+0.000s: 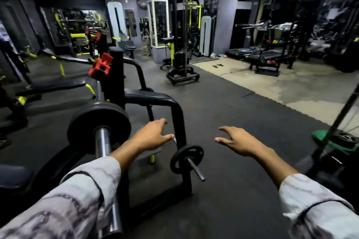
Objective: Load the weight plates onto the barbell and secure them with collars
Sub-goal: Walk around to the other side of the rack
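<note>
- One large black weight plate (99, 128) already sits on the barbell sleeve (103, 143) at lower left of the frame, with bare chrome sleeve showing in front of it; I see no collar on that sleeve.
- The barbell rests on a black rack (153, 99) that runs up the centre left of the frame.
- A smaller black plate (186, 159) hangs on a short storage peg (197, 170) low on the rack frame, at lower centre.
- Two red collars (100, 66) sit up on the rack, at centre left, well apart from both hands.
- The left hand (150, 137) hovers just above and left of the small plate, fingers spread and straight, holding nothing.
- The right hand (236, 140) hovers to the right of that plate, fingers (218, 139) likewise spread and empty.
- More plates lie on a green-based stand (328, 139) at the right edge.
- Judgement: the step in hand looks like fetching the next plate; both open hands seem set either side of the small one on the peg.
- The next move would call for lowering both hands to grip the plate's rim, drawing it straight off along the peg, then lining its hole up with the sleeve end.
- The collars come after; one must be fetched from the rack.
</note>
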